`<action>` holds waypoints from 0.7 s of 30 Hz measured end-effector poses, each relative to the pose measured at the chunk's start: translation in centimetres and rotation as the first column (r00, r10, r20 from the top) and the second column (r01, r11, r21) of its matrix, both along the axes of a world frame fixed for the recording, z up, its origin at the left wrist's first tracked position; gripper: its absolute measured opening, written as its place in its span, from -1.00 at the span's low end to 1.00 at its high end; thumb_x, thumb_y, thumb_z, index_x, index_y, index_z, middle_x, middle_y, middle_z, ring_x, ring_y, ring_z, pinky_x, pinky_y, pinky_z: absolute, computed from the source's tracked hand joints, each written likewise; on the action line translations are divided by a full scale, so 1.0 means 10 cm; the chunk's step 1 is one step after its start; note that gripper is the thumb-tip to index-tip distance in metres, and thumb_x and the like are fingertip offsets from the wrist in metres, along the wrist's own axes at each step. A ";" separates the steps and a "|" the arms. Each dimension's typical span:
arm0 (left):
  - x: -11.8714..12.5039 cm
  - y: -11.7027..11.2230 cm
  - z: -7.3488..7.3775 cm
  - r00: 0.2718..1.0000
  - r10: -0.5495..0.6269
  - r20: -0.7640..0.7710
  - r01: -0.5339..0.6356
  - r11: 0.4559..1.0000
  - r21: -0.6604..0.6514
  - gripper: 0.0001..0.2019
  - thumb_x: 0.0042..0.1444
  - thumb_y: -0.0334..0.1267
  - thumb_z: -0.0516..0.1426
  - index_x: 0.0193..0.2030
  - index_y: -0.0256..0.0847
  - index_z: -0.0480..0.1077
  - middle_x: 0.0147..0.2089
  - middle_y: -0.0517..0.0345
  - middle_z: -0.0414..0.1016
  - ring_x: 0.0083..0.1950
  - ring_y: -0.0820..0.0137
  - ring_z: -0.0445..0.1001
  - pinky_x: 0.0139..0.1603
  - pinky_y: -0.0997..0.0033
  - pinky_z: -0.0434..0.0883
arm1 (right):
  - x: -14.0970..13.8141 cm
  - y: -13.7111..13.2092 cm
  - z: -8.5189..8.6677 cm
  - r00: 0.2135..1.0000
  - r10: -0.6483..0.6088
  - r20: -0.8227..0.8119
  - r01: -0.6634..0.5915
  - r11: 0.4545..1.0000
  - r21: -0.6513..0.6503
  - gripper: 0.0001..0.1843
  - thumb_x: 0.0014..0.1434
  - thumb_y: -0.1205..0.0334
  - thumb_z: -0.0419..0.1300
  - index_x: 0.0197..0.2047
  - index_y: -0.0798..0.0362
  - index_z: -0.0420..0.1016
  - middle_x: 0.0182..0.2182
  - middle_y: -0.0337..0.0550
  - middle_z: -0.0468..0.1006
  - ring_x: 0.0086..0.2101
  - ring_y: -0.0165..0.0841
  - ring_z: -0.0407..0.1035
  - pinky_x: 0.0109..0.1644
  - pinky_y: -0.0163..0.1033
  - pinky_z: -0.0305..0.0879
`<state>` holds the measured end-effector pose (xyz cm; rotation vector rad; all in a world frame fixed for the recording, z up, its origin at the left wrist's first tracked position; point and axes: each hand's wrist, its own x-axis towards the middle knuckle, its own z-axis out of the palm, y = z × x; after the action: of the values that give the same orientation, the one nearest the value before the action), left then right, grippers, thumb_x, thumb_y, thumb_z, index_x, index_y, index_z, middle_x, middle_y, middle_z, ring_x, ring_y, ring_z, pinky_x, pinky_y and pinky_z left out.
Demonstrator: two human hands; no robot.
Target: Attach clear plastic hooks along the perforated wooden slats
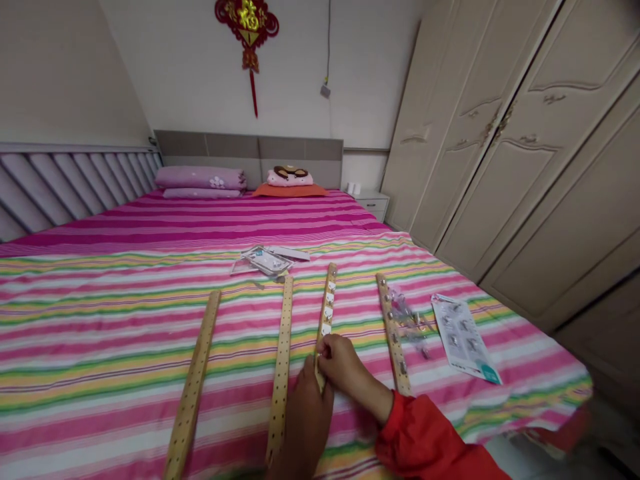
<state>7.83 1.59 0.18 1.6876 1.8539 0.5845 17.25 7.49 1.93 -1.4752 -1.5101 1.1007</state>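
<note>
A narrow wooden strip (331,272) with several white hook-like pieces (328,312) along its upper part lies lengthwise on the striped bed cover. My left hand (309,413) is closed around its near end. Just above, my right hand (345,363), in a red sleeve, has its fingers pinched against the same strip, below the lowest visible white piece. Whatever sits between those fingertips is hidden. To the left of my hands lie two bare strips with rows of holes, one close by (283,347) and one farther off (196,373).
Right of my hands is another strip (391,327) fitted with metallic pieces. Beside it lie clear plastic bits with small parts (410,317) and a blister card (465,337). Opened packaging (267,260) rests farther up the bed cover (125,347). A wardrobe (500,167) stands at right.
</note>
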 end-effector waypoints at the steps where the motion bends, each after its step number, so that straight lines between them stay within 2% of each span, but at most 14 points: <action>1: -0.01 0.02 0.01 1.000 -0.009 -0.010 0.009 1.000 -0.017 -0.46 0.18 -0.22 -0.05 0.29 -0.33 0.02 0.09 -0.15 0.45 0.06 0.22 0.44 -0.08 0.39 0.32 | 0.01 0.02 0.01 1.000 0.009 -0.022 -0.010 0.999 -0.043 -0.77 -0.33 0.60 0.08 -0.66 0.06 0.28 -0.65 -0.38 0.27 -0.54 -0.49 0.14 -0.46 -0.37 0.03; 5: -0.02 0.15 0.04 0.995 -0.075 -0.065 0.075 0.997 -0.001 -0.33 0.12 -0.28 0.03 0.35 -0.30 -0.13 0.15 -0.12 0.39 0.07 0.23 0.42 -0.07 0.40 0.30 | 0.12 0.11 0.00 0.989 0.060 -0.135 -0.091 0.968 -0.236 -0.80 -0.34 0.54 0.06 -0.62 0.05 0.31 -0.74 -0.42 0.28 -0.66 -0.49 0.20 -0.55 -0.37 0.11; 7: 0.00 0.21 0.04 0.990 -0.102 -0.095 0.103 0.995 0.014 -0.38 0.15 -0.27 0.00 0.34 -0.24 -0.10 0.16 -0.10 0.36 0.06 0.25 0.42 -0.09 0.41 0.30 | 0.19 0.16 -0.01 0.975 0.082 -0.206 -0.146 0.936 -0.320 -0.85 -0.31 0.48 0.07 -0.60 0.06 0.34 -0.76 -0.40 0.31 -0.69 -0.48 0.22 -0.56 -0.37 0.18; 10: 0.02 0.27 0.02 0.980 -0.125 -0.156 0.123 0.992 -0.024 -0.44 0.20 -0.26 -0.07 0.34 -0.19 -0.07 0.08 -0.07 0.41 -0.06 0.28 0.47 -0.19 0.42 0.30 | 0.29 0.22 -0.01 0.950 0.103 -0.293 -0.218 0.893 -0.394 -0.88 -0.29 0.43 0.09 -0.59 0.11 0.42 -0.75 -0.35 0.37 -0.70 -0.52 0.23 -0.56 -0.39 0.22; 12: 0.02 0.29 0.01 0.977 -0.128 -0.171 0.124 0.992 -0.038 -0.45 0.22 -0.25 -0.09 0.35 -0.18 -0.09 0.06 -0.06 0.41 -0.08 0.29 0.47 -0.21 0.43 0.29 | 0.33 0.25 -0.02 0.934 0.112 -0.338 -0.255 0.873 -0.417 -0.87 -0.29 0.42 0.09 -0.58 0.13 0.45 -0.76 -0.34 0.38 -0.70 -0.55 0.22 -0.56 -0.42 0.21; 17: -0.02 0.29 0.02 0.987 -0.128 -0.096 0.124 0.991 -0.049 -0.41 0.21 -0.23 -0.07 0.36 -0.24 -0.14 0.10 -0.07 0.40 -0.03 0.31 0.46 -0.18 0.48 0.29 | 0.39 0.27 0.00 0.906 0.146 -0.398 -0.322 0.846 -0.424 -0.82 -0.32 0.44 0.06 -0.58 0.14 0.46 -0.77 -0.34 0.37 -0.70 -0.55 0.23 -0.58 -0.45 0.20; 21: -0.04 0.27 0.04 0.991 -0.130 -0.045 0.129 0.991 -0.024 -0.42 0.21 -0.23 -0.08 0.36 -0.24 -0.11 0.17 -0.06 0.36 0.03 0.31 0.43 -0.08 0.49 0.29 | 0.48 0.26 0.07 0.926 0.129 -0.356 -0.272 0.881 -0.388 -0.87 -0.28 0.42 0.12 -0.55 0.13 0.46 -0.75 -0.35 0.40 -0.71 -0.55 0.24 -0.62 -0.46 0.18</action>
<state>7.45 4.31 0.57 1.8059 1.7604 0.4742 22.05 10.14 2.62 -1.3438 -1.2575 1.8045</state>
